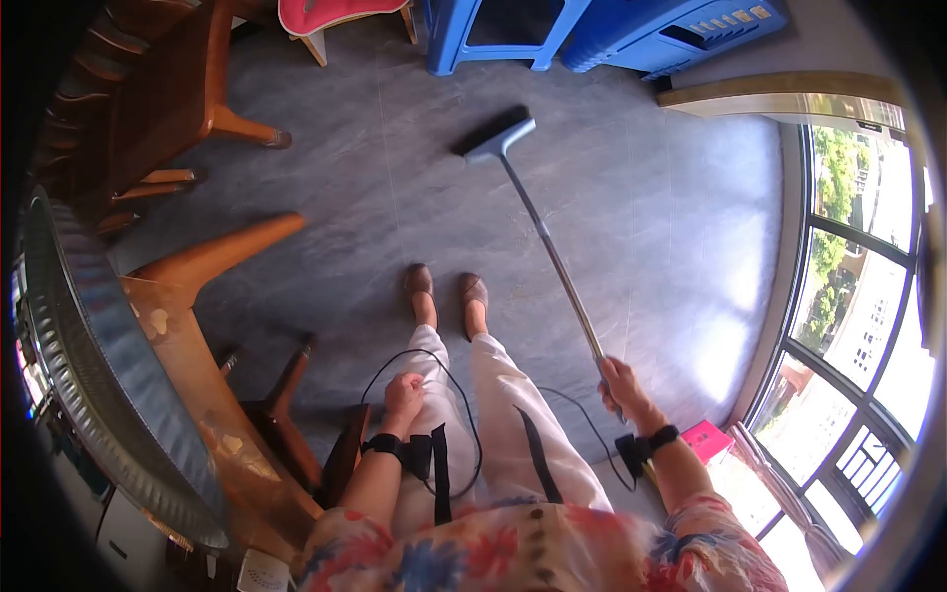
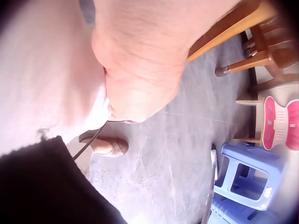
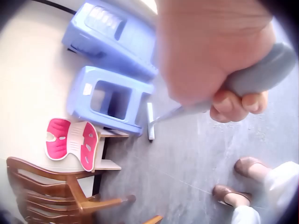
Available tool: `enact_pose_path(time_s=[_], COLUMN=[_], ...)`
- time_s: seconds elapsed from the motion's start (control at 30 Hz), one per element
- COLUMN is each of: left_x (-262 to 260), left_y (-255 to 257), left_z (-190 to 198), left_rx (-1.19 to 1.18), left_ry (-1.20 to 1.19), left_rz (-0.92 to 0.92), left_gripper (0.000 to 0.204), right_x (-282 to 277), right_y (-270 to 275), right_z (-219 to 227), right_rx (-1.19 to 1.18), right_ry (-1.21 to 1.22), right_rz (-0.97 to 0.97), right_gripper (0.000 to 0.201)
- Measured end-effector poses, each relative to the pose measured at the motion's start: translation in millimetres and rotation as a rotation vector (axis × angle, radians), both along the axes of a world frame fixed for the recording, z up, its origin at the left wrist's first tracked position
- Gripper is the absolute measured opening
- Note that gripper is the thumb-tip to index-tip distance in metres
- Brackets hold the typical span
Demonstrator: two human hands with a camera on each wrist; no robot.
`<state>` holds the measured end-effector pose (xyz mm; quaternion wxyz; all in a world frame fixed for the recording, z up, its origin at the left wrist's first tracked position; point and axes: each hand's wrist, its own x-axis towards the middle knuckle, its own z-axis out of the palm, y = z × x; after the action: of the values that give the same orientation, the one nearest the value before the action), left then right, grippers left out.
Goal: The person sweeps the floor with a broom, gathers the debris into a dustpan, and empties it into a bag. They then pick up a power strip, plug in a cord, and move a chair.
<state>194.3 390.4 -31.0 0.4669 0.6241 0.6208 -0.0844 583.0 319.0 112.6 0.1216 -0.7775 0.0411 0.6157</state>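
Observation:
My right hand (image 1: 623, 388) grips the grey handle end of a floor squeegee (image 1: 545, 235), its fingers wrapped round the grip (image 3: 254, 77) in the right wrist view. A long metal pole slants away from the hand to a wide pale head (image 3: 150, 121) on the grey floor, ahead of the feet. Close over the left thigh, my left hand (image 1: 402, 398) hangs loosely curled. In the left wrist view the back of that hand (image 2: 140, 70) hides most of its fingers, and a thin black cable (image 2: 91, 142) runs past below it.
Blue plastic stools (image 1: 508, 39) and a pink-seated chair (image 1: 340, 15) stand at the far side. Wooden chairs (image 1: 168, 109) and a table with a ribbed edge (image 1: 74, 326) line the left. Windows (image 1: 853, 257) run along the right, near a pink box (image 1: 706, 441).

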Motion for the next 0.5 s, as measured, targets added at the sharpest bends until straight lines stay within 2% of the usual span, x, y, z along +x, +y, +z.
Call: enact_pose_path(time_s=[0.1, 0.2, 0.27, 0.33, 0.43, 0.5], left_x=[5, 6, 7, 9, 6, 5], left_y=[6, 5, 6, 7, 9, 9], left_z=[4, 1, 0, 0, 0, 1], left_rx=[-0.045, -0.037, -0.052, -0.044, -0.042, -0.051], left_ry=[0.003, 0.006, -0.037, -0.012, 0.008, -0.008], left_rz=[0.031, 0.001, 0.018, -0.016, -0.052, -0.060], left_gripper=[0.013, 0.014, 0.014, 0.013, 0.013, 0.012], right_x=[-10, -18, -17, -5, 28, 59], right_y=[-62, -65, -57, -35, 19, 50], right_z=[61, 110, 118, 98, 34, -14], right_rx=[-0.122, -0.137, -0.131, -0.065, 0.098, 0.249], right_ry=[0.015, -0.011, -0.037, -0.059, -0.099, -0.101], right_rz=[-0.082, -0.141, -0.191, -0.199, -0.234, -0.163], right_gripper=[0.028, 0.029, 0.029, 0.029, 0.031, 0.033])
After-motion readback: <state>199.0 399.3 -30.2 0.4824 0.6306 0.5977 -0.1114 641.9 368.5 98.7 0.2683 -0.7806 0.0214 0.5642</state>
